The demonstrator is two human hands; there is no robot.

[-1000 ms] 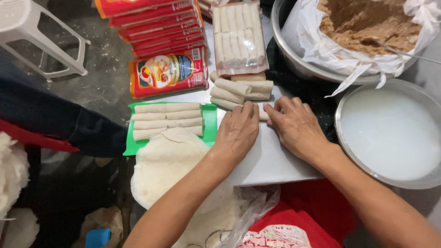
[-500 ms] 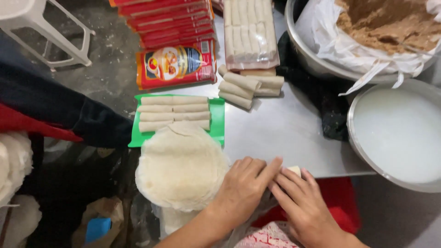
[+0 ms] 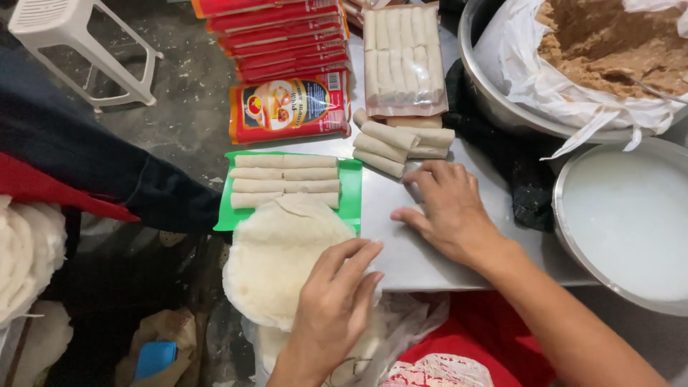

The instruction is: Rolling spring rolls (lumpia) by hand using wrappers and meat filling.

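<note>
My left hand (image 3: 333,304) lies on the right edge of a stack of round white wrappers (image 3: 283,261), fingers spread, pinching at the top sheet. My right hand (image 3: 448,208) rests flat on the steel table (image 3: 401,251), fingertips close to a small pile of rolled spring rolls (image 3: 398,141). A green tray (image 3: 351,193) to the left holds several finished rolls (image 3: 284,180). Neither hand holds a roll.
A metal bowl of brown filling lined with plastic (image 3: 595,50) stands at the top right. A metal basin of white liquid (image 3: 627,215) sits below it. Red packets (image 3: 287,107) and a clear pack of rolls (image 3: 401,61) lie at the back. A white plastic stool (image 3: 79,43) stands left.
Both hands left the rolled piece near the table's front edge. My right hand moved up toward the pile of rolls; my left hand moved onto the wrapper stack.
</note>
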